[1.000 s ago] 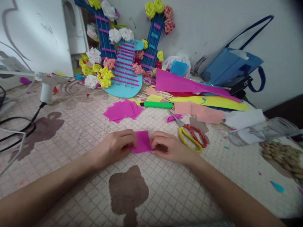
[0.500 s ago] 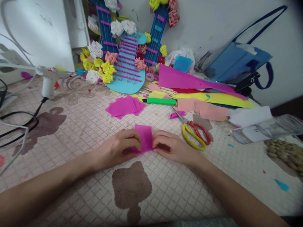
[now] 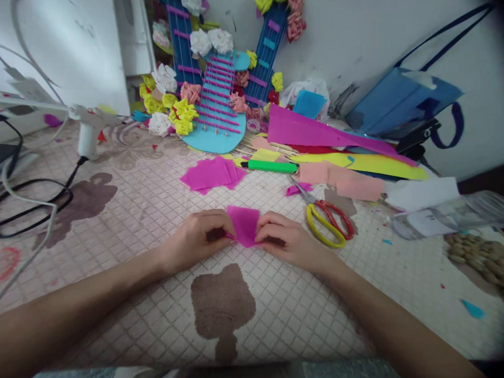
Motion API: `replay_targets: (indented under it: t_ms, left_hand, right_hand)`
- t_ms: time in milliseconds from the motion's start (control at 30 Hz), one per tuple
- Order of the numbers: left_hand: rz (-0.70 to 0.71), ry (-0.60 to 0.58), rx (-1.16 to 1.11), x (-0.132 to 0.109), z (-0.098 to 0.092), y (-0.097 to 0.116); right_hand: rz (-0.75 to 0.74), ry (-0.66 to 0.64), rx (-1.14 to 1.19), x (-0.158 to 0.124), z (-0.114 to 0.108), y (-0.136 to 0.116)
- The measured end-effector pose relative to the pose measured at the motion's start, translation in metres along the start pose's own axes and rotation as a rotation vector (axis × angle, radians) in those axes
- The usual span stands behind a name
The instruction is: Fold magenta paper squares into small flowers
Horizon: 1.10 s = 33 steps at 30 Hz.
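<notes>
A small piece of magenta paper (image 3: 244,224) is stretched between my two hands, just above the patterned tabletop. My left hand (image 3: 199,235) pinches its lower left corner between thumb and fingers. On the other side, my right hand (image 3: 284,236) grips the lower right corner in the same way. The paper's lower edge looks slightly curled near the fingertips. Beyond it lies a loose pile of magenta paper pieces (image 3: 213,175). Scissors (image 3: 325,219) with one yellow and one red handle rest to the right of my right hand.
A green marker (image 3: 271,166) and peach paper (image 3: 342,181) lie behind the scissors. Paper flowers surround a blue paper craft (image 3: 220,102) at the back. A white glue gun (image 3: 88,131) with cables stands left. A clear bottle (image 3: 455,215), peanuts (image 3: 481,261) and a blue bag (image 3: 401,98) are right.
The magenta paper's lower corners have been drawn inward, so its bottom now narrows. My left hand has lifted slightly and its pinch shows more clearly. The whole view has shifted a little.
</notes>
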<state>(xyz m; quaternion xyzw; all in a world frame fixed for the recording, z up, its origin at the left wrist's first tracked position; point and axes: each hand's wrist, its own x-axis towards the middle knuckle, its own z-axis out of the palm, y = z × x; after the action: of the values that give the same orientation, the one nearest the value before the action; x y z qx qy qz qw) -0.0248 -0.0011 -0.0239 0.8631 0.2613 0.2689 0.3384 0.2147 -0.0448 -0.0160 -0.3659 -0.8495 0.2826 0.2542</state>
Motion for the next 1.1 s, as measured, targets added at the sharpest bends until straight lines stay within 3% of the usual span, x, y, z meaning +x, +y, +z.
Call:
replay_targets:
  t_ms: [333,667,833,1100]
  left_hand:
    - [0.062,-0.175,-0.026,0.006,-0.015,-0.003]
    - [0.023,-0.036,0.068,0.009,0.004,0.007]
    - [0.002,-0.024,0.136,0.007,0.01,0.005]
    - [-0.005,-0.022,0.117,0.007,0.006,0.005]
  right_hand:
    - [0.065,-0.052,0.042,0.003,-0.005,0.0]
    - [0.163,0.046,-0.038,0.01,0.01,-0.01]
    - [0.194,0.085,-0.077,0.012,0.016,-0.012]
    - [0.233,0.003,0.033,0.009,0.006,-0.011]
